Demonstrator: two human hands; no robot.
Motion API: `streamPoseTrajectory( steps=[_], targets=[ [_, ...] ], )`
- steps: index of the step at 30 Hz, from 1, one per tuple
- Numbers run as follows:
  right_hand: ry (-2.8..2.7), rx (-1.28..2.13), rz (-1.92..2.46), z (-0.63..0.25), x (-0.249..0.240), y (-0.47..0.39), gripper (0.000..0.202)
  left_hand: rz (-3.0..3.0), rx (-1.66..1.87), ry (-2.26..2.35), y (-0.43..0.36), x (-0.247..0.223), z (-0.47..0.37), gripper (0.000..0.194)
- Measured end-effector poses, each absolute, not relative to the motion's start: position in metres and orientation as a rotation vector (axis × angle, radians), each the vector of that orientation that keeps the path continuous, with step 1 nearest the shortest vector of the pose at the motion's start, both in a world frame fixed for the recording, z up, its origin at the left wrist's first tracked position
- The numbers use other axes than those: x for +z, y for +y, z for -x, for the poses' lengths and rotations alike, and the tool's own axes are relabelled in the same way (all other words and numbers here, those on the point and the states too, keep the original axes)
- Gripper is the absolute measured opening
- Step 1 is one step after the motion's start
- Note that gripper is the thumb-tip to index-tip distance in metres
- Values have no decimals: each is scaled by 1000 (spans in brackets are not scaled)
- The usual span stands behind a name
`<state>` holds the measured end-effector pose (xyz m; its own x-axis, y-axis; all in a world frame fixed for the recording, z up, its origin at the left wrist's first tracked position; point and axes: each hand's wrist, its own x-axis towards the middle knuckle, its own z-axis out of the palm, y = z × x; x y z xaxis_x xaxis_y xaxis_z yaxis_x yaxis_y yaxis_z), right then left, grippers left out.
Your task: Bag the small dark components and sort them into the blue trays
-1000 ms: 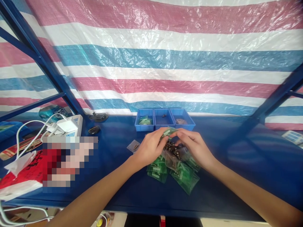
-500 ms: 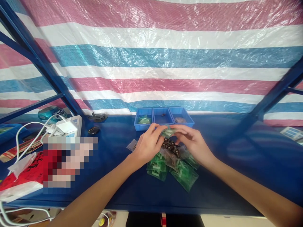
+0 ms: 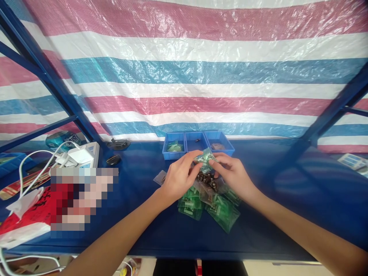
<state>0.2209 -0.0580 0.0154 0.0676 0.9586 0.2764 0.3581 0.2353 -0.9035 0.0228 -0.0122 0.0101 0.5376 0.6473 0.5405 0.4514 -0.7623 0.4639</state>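
Between my two hands is a small green plastic bag (image 3: pixel 206 159), raised over the pile. My left hand (image 3: pixel 181 170) pinches its left side with thumb and fingers. On the other side my right hand (image 3: pixel 232 172) grips it, the thumb lying on its face. Beneath them sits a heap of small dark metallic parts (image 3: pixel 209 180), partly covered by my fingers. Clear plastic bags (image 3: pixel 207 196) and green bags of parts (image 3: pixel 222 212) lie around and in front of the heap. Another small clear bag (image 3: pixel 160 178) lies left of my left hand.
A blue three-compartment tray (image 3: pixel 174 156) stands behind my hands, with green bags in its left section and small items in the others. To the left are a black mouse (image 3: pixel 113 160), a power strip (image 3: pixel 93 153) with white cables, and a red bag (image 3: pixel 37 205). Striped sheeting hangs behind.
The green bag has tilted upright so more of its face shows. My right thumb has moved onto it, and my right hand has closed in slightly. The pile looks unchanged.
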Motion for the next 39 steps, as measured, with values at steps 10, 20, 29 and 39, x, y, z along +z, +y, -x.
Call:
streamPoseTrajectory(
  steps=[10, 20, 29, 39],
  targets=[
    [-1563, 874, 1028, -217, 20, -68, 26, -2704, 1033, 820, -10, 3, -23, 25],
    [-1657, 790, 1131, -218, 5, -65, 52, -2217, 1182, 1107, 5, 8, -19, 36],
    [-1675, 620, 1365, -223, 3, -59, 36, -2093, 1397, 1413, 59, 8, 17, 45],
    [-1997, 443, 1536, -239, 9, -52, 30, -2370, 1328, 1428, 67, -2, 23, 19]
  ],
)
